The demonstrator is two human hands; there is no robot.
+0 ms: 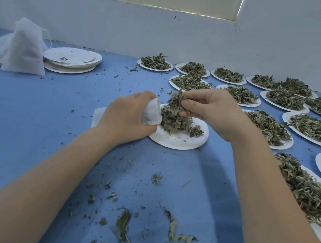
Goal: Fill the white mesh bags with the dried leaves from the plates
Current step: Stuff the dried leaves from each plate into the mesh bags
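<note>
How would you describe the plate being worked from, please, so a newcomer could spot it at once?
On the blue table, look between the two hands: the plate lies under them, left of the many heaped plates. It alone is half bare, its leaf pile pushed to the far side.

We count two hands: left hand [125, 115], right hand [214, 112]. One white mesh bag [152, 112] in the left hand, one clump of dried leaves [175, 101] in the right. One working plate [177, 140] at center. At least twelve leaf-loaded plates [155, 63] from 12 to 4 o'clock; edge ones are cut off. One stack of emptied plates [72, 59] at 10 o'clock; number in it unclear. One heap of spare mesh bags [22, 47] at 9–10 o'clock, uncountable.
</note>
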